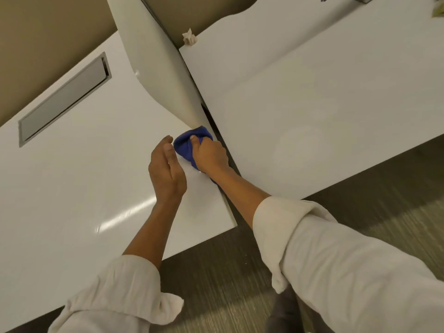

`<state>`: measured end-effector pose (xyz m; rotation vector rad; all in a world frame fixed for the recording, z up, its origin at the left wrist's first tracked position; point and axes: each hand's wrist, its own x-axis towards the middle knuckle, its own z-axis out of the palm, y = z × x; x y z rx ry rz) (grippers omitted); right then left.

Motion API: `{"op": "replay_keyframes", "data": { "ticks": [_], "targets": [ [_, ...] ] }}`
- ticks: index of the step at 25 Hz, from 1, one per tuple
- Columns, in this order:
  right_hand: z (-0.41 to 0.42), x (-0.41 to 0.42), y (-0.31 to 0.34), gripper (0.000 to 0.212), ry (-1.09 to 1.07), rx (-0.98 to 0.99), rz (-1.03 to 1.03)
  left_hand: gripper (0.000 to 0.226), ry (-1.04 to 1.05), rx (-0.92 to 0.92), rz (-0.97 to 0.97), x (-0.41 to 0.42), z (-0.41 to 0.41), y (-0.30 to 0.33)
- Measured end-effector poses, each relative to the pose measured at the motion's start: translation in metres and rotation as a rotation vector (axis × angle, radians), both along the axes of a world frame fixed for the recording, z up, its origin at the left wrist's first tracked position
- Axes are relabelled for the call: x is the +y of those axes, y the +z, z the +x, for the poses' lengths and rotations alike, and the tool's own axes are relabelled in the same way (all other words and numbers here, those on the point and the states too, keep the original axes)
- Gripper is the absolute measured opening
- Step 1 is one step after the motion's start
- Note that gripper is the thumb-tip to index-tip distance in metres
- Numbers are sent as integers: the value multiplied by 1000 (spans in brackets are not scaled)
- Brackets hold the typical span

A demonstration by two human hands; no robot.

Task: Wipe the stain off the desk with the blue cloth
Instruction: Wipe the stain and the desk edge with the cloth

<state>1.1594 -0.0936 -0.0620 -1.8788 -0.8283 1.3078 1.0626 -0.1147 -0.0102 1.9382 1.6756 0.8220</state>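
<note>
Pressing the bunched blue cloth [186, 145] onto the white desk [84, 183] just beside the divider panel's [158, 68] foot, the right hand [210, 156] was clenched on it, the left hand [167, 169] alongside, open and empty, any stain presumably hidden beneath.

head | worn camera | faces forward-down | close above desk [72, 188] edge
</note>
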Motion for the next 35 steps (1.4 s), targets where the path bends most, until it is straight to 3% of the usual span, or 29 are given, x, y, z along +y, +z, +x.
{"op": "replay_keyframes", "data": {
  "ticks": [9, 13, 18, 21, 24, 27, 30, 35],
  "targets": [
    [-16, -74, -9, 46, 37, -231, 115, 49, 49, -250, 31, -48, 27, -16],
    [-22, -118, -14, 28, 167, -400, 62, 47, 18, -260, 63, -60, 43, -18],
    [-41, -186, -3, 33, -2, -401, 69, 49, -33, -216, 25, -83, 54, 2],
    [-45, -220, 1, 35, 38, -448, 70, 47, -24, -231, -1, -104, 47, 17],
    [-47, -271, -2, 50, -139, -195, -59, 44, -18, -295, -55, -132, 28, 30],
    [-39, -310, -7, 51, -331, 178, -86, 35, -84, -364, -134, -159, -3, 38],
    [-26, -334, -11, 53, -412, 444, -83, 31, -94, -314, -223, -201, -27, 35],
    [-5, -376, 55, 36, -608, 731, 66, 49, -154, -198, -372, -252, -45, 37]
  ]
}}
